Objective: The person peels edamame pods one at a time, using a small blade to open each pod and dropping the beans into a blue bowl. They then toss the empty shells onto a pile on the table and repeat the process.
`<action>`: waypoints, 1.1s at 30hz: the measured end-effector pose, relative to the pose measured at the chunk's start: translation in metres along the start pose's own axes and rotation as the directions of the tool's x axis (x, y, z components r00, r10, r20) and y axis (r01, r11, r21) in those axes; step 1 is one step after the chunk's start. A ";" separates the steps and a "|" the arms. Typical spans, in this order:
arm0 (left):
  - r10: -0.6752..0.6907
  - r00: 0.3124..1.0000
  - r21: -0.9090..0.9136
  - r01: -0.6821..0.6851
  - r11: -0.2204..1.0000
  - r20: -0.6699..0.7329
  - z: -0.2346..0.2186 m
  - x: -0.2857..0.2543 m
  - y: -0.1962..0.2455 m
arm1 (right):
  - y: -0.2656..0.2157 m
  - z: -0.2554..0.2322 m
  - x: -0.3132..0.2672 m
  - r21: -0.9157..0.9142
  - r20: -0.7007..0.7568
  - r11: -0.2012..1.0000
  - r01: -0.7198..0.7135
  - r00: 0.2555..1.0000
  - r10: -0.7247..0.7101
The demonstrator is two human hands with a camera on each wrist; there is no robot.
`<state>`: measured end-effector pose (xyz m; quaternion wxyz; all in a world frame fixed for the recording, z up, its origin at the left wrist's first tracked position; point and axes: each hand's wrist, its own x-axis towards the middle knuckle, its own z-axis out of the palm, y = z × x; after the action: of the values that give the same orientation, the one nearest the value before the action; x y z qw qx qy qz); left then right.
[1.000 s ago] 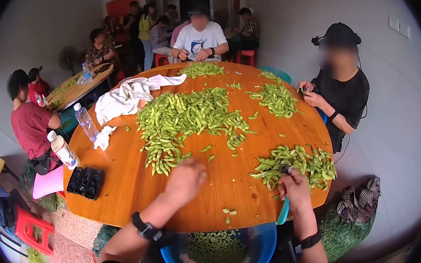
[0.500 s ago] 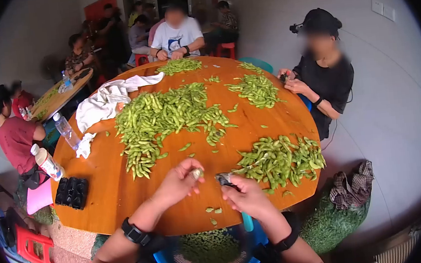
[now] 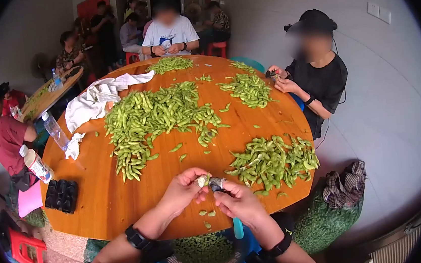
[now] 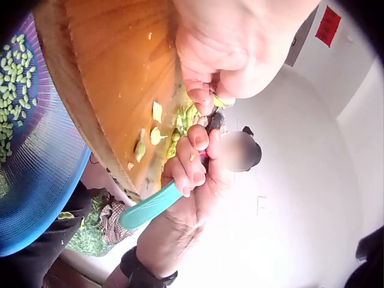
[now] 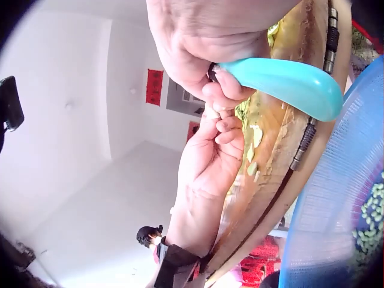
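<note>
My left hand [image 3: 179, 190] pinches a soybean pod [image 3: 203, 180], its pale part showing at the fingertips. My right hand [image 3: 240, 203] grips a tool with a teal handle [image 3: 238, 227] and a dark head [image 3: 217, 183]; the tool's kind is unclear. The two hands meet over the table's front edge, the dark head right at the pod. In the left wrist view the curved handle [image 4: 150, 207] sticks out below the right fingers. Under the hands, a blue basket [image 3: 252, 244] holds shelled beans [image 4: 13, 81]. A few pod scraps [image 3: 207, 214] lie on the wood.
A pile of pods [image 3: 274, 163] lies right of my hands, a larger heap [image 3: 153, 116] beyond them. On the left stand bottles [image 3: 36, 163] and a black tray [image 3: 61, 195], with a white cloth [image 3: 94, 103] behind. A person in black [image 3: 319, 80] sits at the right.
My left hand has come back from near the large heap and now holds a pod. My right hand has moved left with the tool, from the right pile to the left hand.
</note>
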<state>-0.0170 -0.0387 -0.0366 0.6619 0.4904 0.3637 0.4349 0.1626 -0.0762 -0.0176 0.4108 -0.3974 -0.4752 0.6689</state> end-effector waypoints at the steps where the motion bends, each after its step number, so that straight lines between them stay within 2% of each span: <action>1: 0.009 1.000 -0.041 -0.008 0.999 0.007 0.000 -0.001 -0.003 | 0.004 0.001 0.000 0.021 0.009 0.999 0.030 1.000 -0.030; 5: -0.028 0.998 -0.072 0.032 0.997 0.048 -0.005 0.001 -0.009 | 0.011 0.006 0.005 -0.026 -0.072 0.999 0.042 0.996 -0.044; 8: -0.006 1.000 -0.010 0.006 1.000 0.008 0.000 -0.001 -0.013 | 0.020 0.006 0.010 0.013 -0.110 1.000 0.009 0.994 -0.008; 9: 0.138 0.990 0.204 -0.128 0.971 -0.038 0.005 -0.002 -0.016 | 0.026 0.006 0.012 -0.118 -0.133 0.986 0.115 0.982 -0.131; 10: 0.288 0.956 0.413 -0.243 0.878 -0.050 0.007 -0.004 -0.018 | 0.029 0.006 0.013 -0.249 -0.139 0.944 0.216 0.957 -0.256; 11: 0.393 0.917 0.713 -0.320 0.624 0.067 0.006 -0.008 -0.017 | 0.029 0.007 0.014 -0.254 -0.139 0.941 0.223 0.955 -0.263; 12: 0.397 0.915 0.711 -0.324 0.624 0.069 0.009 -0.010 -0.013 | 0.028 0.007 0.013 -0.305 -0.150 0.931 0.198 0.956 -0.253; 14: 0.447 0.887 0.937 -0.245 0.248 0.113 0.019 -0.018 -0.005 | 0.027 0.008 0.010 -0.361 -0.167 0.917 0.169 0.956 -0.242; 15: 0.392 0.915 0.937 -0.218 0.273 0.099 0.021 -0.020 0.000 | 0.026 0.011 0.009 -0.372 -0.166 0.909 0.189 0.950 -0.266; 16: 0.391 0.914 0.934 -0.224 0.278 0.103 0.019 -0.019 -0.002 | 0.025 0.012 0.007 -0.382 -0.165 0.901 0.207 0.943 -0.287; 18: 0.387 0.899 0.945 -0.285 0.163 0.204 0.010 -0.017 -0.006 | 0.024 0.014 0.005 -0.327 -0.172 0.925 0.194 0.950 -0.260; 20: 0.402 0.888 0.938 -0.309 0.159 0.225 0.009 -0.017 -0.005 | 0.029 0.012 0.008 -0.214 -0.178 0.959 0.186 0.958 -0.225; 21: 0.415 0.877 0.932 -0.329 0.152 0.241 0.009 -0.017 -0.004 | 0.030 0.010 0.009 -0.215 -0.181 0.959 0.185 0.957 -0.225; 23: 0.415 0.876 0.925 -0.340 0.169 0.247 0.008 -0.017 -0.003 | 0.031 0.008 0.010 -0.079 -0.136 0.982 0.173 0.974 -0.182; 24: 0.417 0.874 0.919 -0.350 0.183 0.250 0.007 -0.017 -0.002 | 0.027 0.009 0.010 -0.078 -0.138 0.982 0.173 0.974 -0.183; 25: 0.416 0.874 0.918 -0.351 0.183 0.251 0.005 -0.016 -0.001 | 0.021 0.011 0.007 -0.024 -0.147 0.995 0.097 0.984 -0.099; 26: 0.429 0.864 0.890 -0.390 0.236 0.264 0.003 -0.014 -0.001 | 0.017 0.012 0.006 0.030 -0.150 0.999 0.021 0.988 -0.016; 27: 0.443 0.853 0.857 -0.428 0.287 0.277 0.001 -0.013 0.000 | 0.017 0.011 0.007 0.029 -0.151 0.999 0.023 0.988 -0.018; 28: 0.445 0.851 0.857 -0.429 0.285 0.278 -0.002 -0.011 0.000 | 0.017 0.009 0.007 0.100 -0.124 0.995 0.008 0.992 0.004; 30: 0.345 0.899 0.747 -0.420 0.515 0.268 -0.006 -0.008 -0.002 | 0.015 0.005 0.009 0.166 -0.096 0.986 -0.006 0.995 0.022; 31: 0.346 0.899 0.746 -0.422 0.515 0.269 -0.007 -0.008 -0.003 | 0.015 0.002 0.009 0.169 -0.083 0.985 -0.035 0.995 0.049; 33: 0.313 0.911 0.689 -0.410 0.597 0.270 -0.008 -0.007 -0.003 | 0.014 -0.001 0.009 0.172 -0.069 0.983 -0.064 0.995 0.077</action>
<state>-0.0259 -0.0431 -0.0415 0.3279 0.8022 0.3590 0.3465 0.1578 -0.0709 -0.0322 0.4368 -0.4024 -0.3863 0.7057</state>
